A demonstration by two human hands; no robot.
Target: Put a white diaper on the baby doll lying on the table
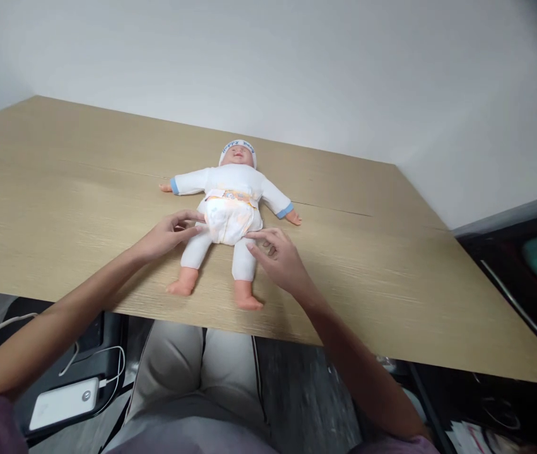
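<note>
A baby doll [230,189] in a white suit and cap lies on its back on the wooden table [60,189], feet toward me. It wears a white diaper [229,217] around its hips. My left hand [170,232] reaches in from the left, fingers stretched out and touching the diaper's left side by the doll's thigh. My right hand [278,255] comes from the right, fingers loosely spread, fingertips touching the diaper's lower right edge by the other thigh. Neither hand holds anything.
The table's near edge [296,337] runs above my lap. Below it on the left a white power bank [64,402] with a cable lies on a dark surface. A white wall stands behind the table. Dark furniture is at the right.
</note>
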